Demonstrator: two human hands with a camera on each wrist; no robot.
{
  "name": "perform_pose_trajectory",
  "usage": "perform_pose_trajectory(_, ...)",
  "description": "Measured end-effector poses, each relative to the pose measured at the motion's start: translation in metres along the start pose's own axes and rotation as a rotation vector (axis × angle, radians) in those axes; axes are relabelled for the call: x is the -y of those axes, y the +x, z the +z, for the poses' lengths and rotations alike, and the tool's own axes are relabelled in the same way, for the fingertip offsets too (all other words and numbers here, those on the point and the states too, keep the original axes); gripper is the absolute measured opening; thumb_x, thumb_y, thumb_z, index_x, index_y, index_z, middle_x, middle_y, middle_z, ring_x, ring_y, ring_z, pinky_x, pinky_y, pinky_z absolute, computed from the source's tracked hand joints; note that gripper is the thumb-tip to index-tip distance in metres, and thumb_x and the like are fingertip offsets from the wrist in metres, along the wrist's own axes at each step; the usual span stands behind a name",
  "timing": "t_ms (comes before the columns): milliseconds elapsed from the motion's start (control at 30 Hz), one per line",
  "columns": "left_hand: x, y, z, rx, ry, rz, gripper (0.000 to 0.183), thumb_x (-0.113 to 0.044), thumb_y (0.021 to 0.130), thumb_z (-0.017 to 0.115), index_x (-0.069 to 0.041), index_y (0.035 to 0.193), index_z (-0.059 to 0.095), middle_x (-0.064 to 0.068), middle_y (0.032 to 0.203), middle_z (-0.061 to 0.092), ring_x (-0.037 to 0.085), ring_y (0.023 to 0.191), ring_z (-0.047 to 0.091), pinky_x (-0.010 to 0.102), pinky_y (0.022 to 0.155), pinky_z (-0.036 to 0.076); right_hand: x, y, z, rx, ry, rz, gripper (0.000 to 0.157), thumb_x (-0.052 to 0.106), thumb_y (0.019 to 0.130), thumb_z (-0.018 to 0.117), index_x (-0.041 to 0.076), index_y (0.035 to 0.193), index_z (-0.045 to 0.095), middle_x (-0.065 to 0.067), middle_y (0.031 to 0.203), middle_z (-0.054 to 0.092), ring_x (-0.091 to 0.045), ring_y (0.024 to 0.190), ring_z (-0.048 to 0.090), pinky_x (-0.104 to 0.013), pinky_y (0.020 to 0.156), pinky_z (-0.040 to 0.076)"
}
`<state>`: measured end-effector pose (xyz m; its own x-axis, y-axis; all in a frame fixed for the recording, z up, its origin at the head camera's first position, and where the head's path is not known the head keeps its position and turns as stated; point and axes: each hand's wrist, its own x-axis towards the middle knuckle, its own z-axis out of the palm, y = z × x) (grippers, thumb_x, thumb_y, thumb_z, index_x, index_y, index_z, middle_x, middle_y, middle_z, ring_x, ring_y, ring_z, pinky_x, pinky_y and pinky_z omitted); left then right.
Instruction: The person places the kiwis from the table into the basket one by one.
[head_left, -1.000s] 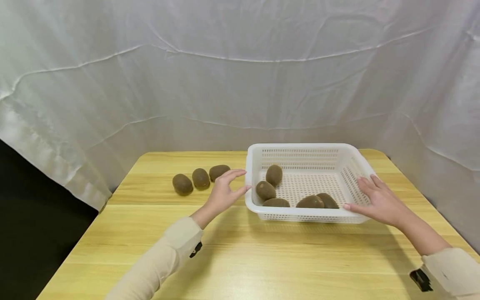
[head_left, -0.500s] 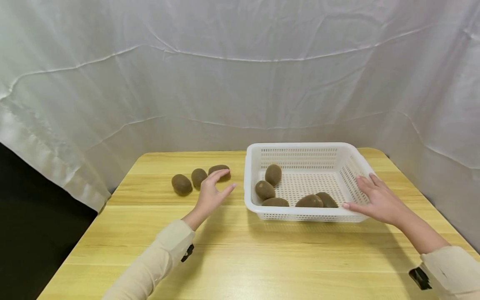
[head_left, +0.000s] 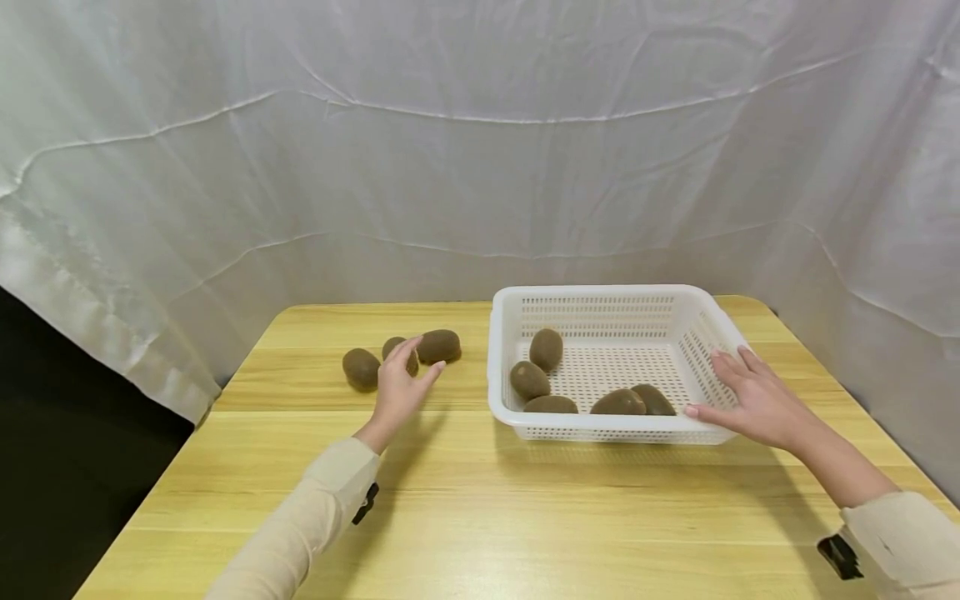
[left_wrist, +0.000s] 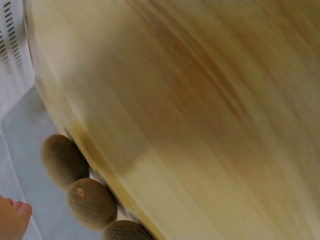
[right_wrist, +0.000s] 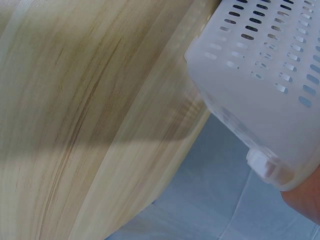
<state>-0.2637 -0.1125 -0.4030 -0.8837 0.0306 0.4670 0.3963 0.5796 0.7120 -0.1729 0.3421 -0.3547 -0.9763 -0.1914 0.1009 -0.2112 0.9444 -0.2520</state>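
Observation:
In the head view my left hand (head_left: pixel 397 392) hovers over the table with thumb and fingers spread and nothing between them. Its fingers overlap the middle kiwi (head_left: pixel 393 346), partly hiding it. On either side lie a left kiwi (head_left: pixel 361 369) and a right kiwi (head_left: pixel 440 346). The left wrist view has the three kiwis in a row, the central kiwi (left_wrist: pixel 92 204) showing its stem end. My right hand (head_left: pixel 761 404) rests on the front right corner of a white plastic basket (head_left: pixel 600 423), fingers extended over its side rim, thumb at the front rim.
Several kiwis lie inside the basket, including an upright kiwi (head_left: pixel 547 350) at the back left and a kiwi (head_left: pixel 619 402) near the front wall. The wooden table (head_left: pixel 555 525) ends close to a pale curtain (head_left: pixel 480 183) behind and at both sides.
My left hand has moved left from the basket's left rim, past the right kiwi, to the middle one. The right hand stays at the basket corner.

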Motion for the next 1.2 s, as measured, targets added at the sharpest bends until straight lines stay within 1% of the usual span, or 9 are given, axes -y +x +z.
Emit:
perform_pose_trajectory(233, 0.009, 0.002, -0.002, 0.024, 0.026, -0.043, 0.059, -0.021, 0.082, 0.071, 0.006, 0.129, 0.048, 0.023, 0.133, 0.049, 0.038, 0.126, 0.045, 0.047, 0.104, 0.041, 0.000, 0.000, 0.000, -0.003, -0.006, -0.002, 0.097, 0.052, 0.079, 0.064, -0.015, 0.138, 0.027, -0.036, 0.142, 0.027, -0.056, 0.134, 0.007, -0.072, 0.101, 0.016)
perform_pose_trajectory(533, 0.021, 0.014, -0.001, 0.062, 0.058, -0.166, 0.063, -0.025, 0.086, 0.067, 0.005, 0.135, 0.041, 0.021, 0.140, 0.041, 0.037, 0.133, 0.035, 0.046, 0.110, 0.033, 0.000, 0.000, 0.000, 0.007, -0.001, 0.010, 0.097, 0.053, 0.079, 0.063, -0.014, 0.139, 0.027, -0.037, 0.142, 0.027, -0.055, 0.135, 0.006, -0.073, 0.100, 0.016)
perform_pose_trajectory(667, 0.026, 0.018, 0.003, 0.056, 0.071, -0.202, 0.061, -0.022, 0.087, 0.065, 0.007, 0.135, 0.040, 0.023, 0.140, 0.040, 0.037, 0.133, 0.035, 0.045, 0.110, 0.034, 0.001, 0.000, 0.000, 0.012, -0.005, 0.015, 0.097, 0.053, 0.079, 0.063, -0.013, 0.139, 0.026, -0.037, 0.142, 0.026, -0.055, 0.135, 0.006, -0.073, 0.100, 0.017)
perform_pose_trajectory(800, 0.030, 0.020, 0.006, 0.034, 0.085, -0.215, 0.058, -0.019, 0.087, 0.065, 0.009, 0.132, 0.042, 0.025, 0.139, 0.041, 0.039, 0.131, 0.036, 0.047, 0.109, 0.035, 0.001, 0.000, 0.000, 0.014, -0.007, 0.013, 0.097, 0.053, 0.080, 0.062, -0.014, 0.139, 0.026, -0.037, 0.142, 0.026, -0.055, 0.135, 0.006, -0.073, 0.100, 0.016)
perform_pose_trajectory(933, 0.032, 0.023, 0.009, 0.011, 0.105, -0.235, 0.058, -0.017, 0.086, 0.066, 0.012, 0.131, 0.042, 0.027, 0.137, 0.041, 0.041, 0.129, 0.038, 0.048, 0.107, 0.037, 0.001, 0.000, 0.000, 0.007, -0.003, 0.007, 0.096, 0.052, 0.080, 0.063, -0.014, 0.139, 0.026, -0.037, 0.141, 0.026, -0.056, 0.134, 0.006, -0.073, 0.100, 0.016)
perform_pose_trajectory(1000, 0.032, 0.024, 0.009, 0.004, 0.116, -0.260, 0.058, -0.016, 0.086, 0.066, 0.013, 0.130, 0.042, 0.027, 0.137, 0.041, 0.042, 0.129, 0.039, 0.047, 0.106, 0.038, 0.001, -0.001, 0.000, 0.003, -0.005, 0.003, 0.096, 0.052, 0.080, 0.063, -0.015, 0.139, 0.027, -0.037, 0.141, 0.026, -0.056, 0.134, 0.006, -0.073, 0.100, 0.016)
perform_pose_trajectory(1100, 0.032, 0.025, 0.007, 0.006, 0.133, -0.301, 0.057, -0.015, 0.087, 0.065, 0.012, 0.131, 0.041, 0.028, 0.136, 0.041, 0.042, 0.128, 0.040, 0.047, 0.105, 0.039, 0.000, -0.001, 0.000, 0.001, -0.007, 0.000, 0.096, 0.052, 0.080, 0.063, -0.014, 0.139, 0.027, -0.037, 0.141, 0.026, -0.056, 0.134, 0.006, -0.073, 0.100, 0.016)
perform_pose_trajectory(1200, 0.033, 0.027, 0.005, 0.031, 0.151, -0.324, 0.058, -0.014, 0.087, 0.064, 0.013, 0.133, 0.039, 0.028, 0.137, 0.040, 0.042, 0.128, 0.039, 0.047, 0.105, 0.039, 0.000, -0.001, 0.001, 0.003, -0.009, -0.002, 0.096, 0.052, 0.080, 0.062, -0.014, 0.139, 0.026, -0.037, 0.142, 0.026, -0.055, 0.135, 0.005, -0.073, 0.100, 0.016)
